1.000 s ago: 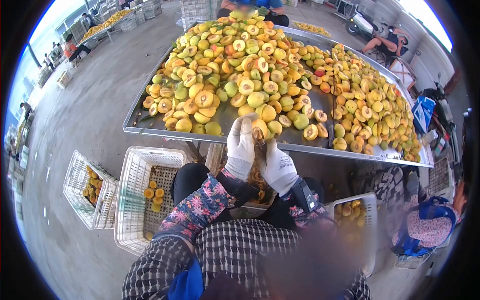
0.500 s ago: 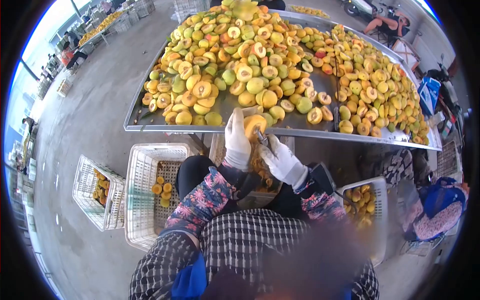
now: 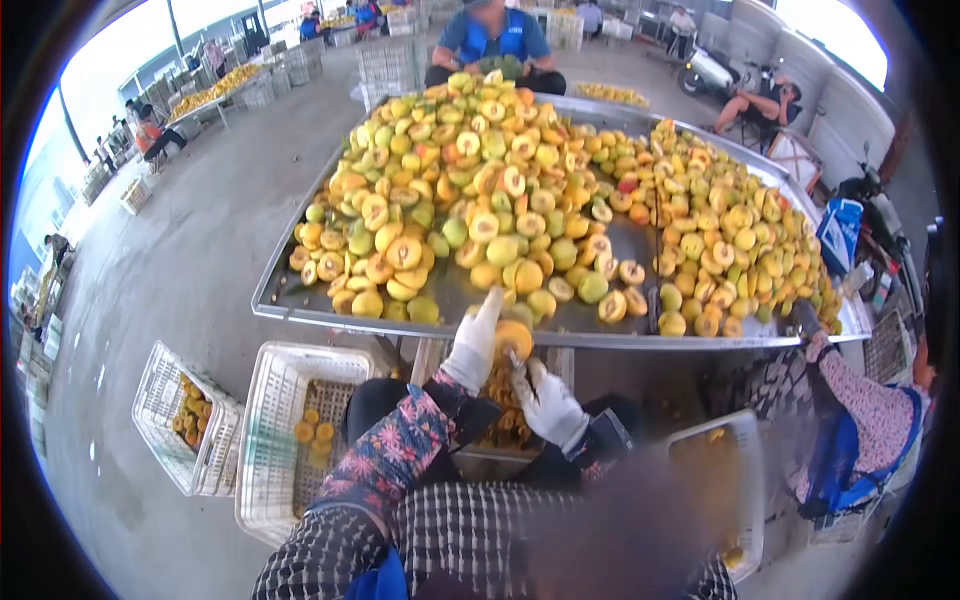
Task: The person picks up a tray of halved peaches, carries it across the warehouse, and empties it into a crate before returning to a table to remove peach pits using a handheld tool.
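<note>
My left hand, in a white glove, is closed around a halved yellow peach at the near edge of a metal table. Against the peach's cut face rests the tip of a small metal pitting tool, whose exact shape is blurred. The tool's other end is in my right hand, also white-gloved, just below and to the right. A large heap of peaches, many of them cut in half, covers the table beyond my hands. Below them, a crate holds brownish scraps between my knees.
White plastic crates with some peach halves stand to my left, and another crate to my right. A person in a blue vest sits across the table. At right, a person's pink patterned sleeve reaches toward the table edge.
The view has tilted up, showing the person opposite. The pitting tool and peach half stay together, the peach turned somewhat. A neighbour's arm at right now reaches the table.
</note>
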Demonstrator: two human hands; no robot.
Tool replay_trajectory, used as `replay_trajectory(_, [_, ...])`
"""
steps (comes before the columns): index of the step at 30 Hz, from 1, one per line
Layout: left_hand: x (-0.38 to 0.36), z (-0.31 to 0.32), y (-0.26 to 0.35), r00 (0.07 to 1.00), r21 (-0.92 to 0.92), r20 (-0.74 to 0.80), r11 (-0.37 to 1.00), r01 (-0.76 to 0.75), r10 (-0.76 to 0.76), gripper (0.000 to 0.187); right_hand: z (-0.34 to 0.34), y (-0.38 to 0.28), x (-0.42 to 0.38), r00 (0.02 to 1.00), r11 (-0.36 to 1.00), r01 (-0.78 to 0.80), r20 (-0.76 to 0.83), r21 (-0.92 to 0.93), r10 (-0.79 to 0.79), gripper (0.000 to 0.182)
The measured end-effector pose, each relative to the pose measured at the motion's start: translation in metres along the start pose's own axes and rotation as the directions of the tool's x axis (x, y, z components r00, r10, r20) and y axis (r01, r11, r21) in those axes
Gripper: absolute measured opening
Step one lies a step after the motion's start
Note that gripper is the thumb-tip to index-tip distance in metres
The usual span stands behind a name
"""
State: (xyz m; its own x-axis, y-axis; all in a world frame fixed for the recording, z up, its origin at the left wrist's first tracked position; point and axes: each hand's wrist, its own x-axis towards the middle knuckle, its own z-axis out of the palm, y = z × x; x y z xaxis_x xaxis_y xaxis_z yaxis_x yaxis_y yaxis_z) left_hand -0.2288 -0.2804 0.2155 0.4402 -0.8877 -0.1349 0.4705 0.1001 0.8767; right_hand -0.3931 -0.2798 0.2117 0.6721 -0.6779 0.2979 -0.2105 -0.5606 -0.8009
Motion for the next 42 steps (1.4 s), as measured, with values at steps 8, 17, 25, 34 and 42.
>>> replay_trajectory(8, [0.005, 0.010, -0.007, 0.975, -0.306, 0.161, 0.932, 0.194, -0.150, 0.039, -0.001, -0.011, -0.008, 0.747, 0.385, -0.648, 0.449, 0.657, 0.491, 0.033])
replay_trajectory(17, [0.009, 0.010, -0.019, 0.970, -0.440, -0.002, 0.872, 0.216, -0.242, 0.039, -0.006, 0.007, -0.018, 0.709, -0.087, -0.661, 0.659, 0.745, 0.251, 0.037])
replay_trajectory(25, [0.006, -0.112, 0.072, 0.850, 0.260, -0.392, 0.929, -0.264, 0.352, 0.028, -0.008, 0.066, -0.038, 0.862, 0.856, -0.468, 0.327, 0.218, 0.388, 0.036])
replay_trajectory(34, [0.040, -0.086, 0.040, 0.976, 0.949, 0.123, 0.268, -0.168, 0.177, 0.042, 0.012, 0.075, -0.040, 0.890, 0.874, -0.358, 0.162, -0.328, 0.426, 0.042])
replay_trajectory(42, [0.083, -0.052, -0.017, 0.997, 0.995, 0.078, 0.063, -0.079, 0.012, 0.056, 0.008, 0.074, -0.044, 0.873, 0.839, -0.340, 0.189, -0.425, 0.450, 0.055])
